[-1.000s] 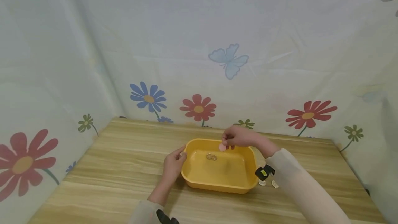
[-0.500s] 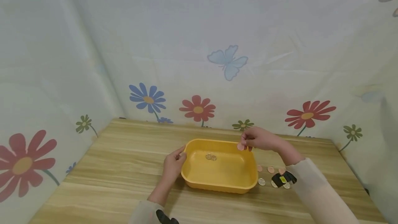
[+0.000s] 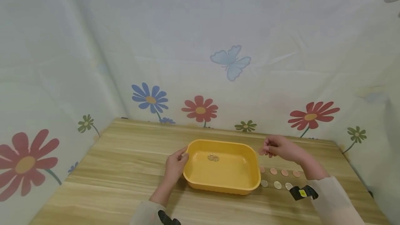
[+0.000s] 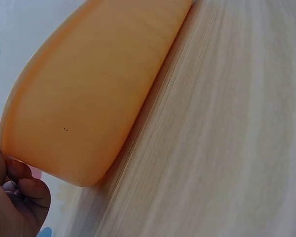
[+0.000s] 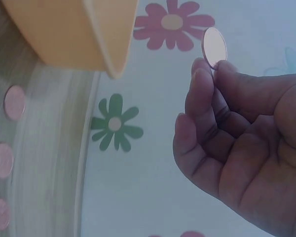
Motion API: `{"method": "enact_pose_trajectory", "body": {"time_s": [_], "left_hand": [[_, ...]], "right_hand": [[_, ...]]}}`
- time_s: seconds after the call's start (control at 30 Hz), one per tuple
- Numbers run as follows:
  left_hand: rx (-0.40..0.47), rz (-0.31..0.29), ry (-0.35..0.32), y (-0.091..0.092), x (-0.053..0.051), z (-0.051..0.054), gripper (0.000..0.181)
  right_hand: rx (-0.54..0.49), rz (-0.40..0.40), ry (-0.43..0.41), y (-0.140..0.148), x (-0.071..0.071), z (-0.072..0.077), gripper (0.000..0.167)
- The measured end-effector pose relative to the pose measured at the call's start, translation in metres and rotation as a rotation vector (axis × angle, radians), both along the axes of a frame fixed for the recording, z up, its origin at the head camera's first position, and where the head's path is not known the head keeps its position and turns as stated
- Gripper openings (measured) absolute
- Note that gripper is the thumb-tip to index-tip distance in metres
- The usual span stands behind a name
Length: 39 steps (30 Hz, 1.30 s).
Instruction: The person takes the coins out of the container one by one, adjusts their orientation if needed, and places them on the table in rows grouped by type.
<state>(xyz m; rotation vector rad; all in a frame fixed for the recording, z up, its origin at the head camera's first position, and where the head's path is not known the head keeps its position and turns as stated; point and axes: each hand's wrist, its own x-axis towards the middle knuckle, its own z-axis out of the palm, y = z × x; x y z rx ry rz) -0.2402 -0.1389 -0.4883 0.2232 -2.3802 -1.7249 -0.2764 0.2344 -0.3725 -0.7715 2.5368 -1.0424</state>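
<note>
My right hand (image 3: 282,147) pinches a copper-coloured coin (image 5: 214,47) between thumb and fingertips, above the table just right of the yellow plastic basin (image 3: 215,185). At the basin's left side, my left hand (image 3: 175,165) grips the rim; its curled fingers (image 4: 33,191) show at the basin's corner in the left wrist view. A few silvery coins (image 3: 213,157) lie together inside the basin, toward its back left. To its right, copper coins (image 3: 284,172) form a row, with a row of silvery coins (image 3: 277,185) nearer the person.
The wood-grain table (image 3: 125,162) stretches left and right of the basin. A pale curtain (image 3: 175,27) printed with flowers and butterflies hangs behind and at the sides. Black bands (image 3: 303,192) sit on both wrists.
The right hand has moved right with the coin, from over the basin to beyond its right rim, uncovering more coins on the table. The left hand stays on the rim.
</note>
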Motion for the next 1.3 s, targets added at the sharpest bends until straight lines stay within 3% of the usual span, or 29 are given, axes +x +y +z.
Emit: {"method": "enact_pose_trajectory", "body": {"time_s": [0.5, 1.0, 1.3], "left_hand": [[0.002, -0.002, -0.011, 0.001, -0.002, 0.002, 0.039], [-0.017, 0.006, 0.007, -0.001, -0.003, 0.002, 0.039], [-0.019, 0.002, 0.01, -0.001, -0.004, 0.004, 0.039]], "right_hand": [[0.057, -0.204, 0.038, 0.051, 0.01, -0.032, 0.015], [0.099, -0.36, -0.048, 0.101, 0.003, -0.068, 0.018], [0.206, -0.405, 0.043, 0.119, 0.006, -0.074, 0.015]]}}
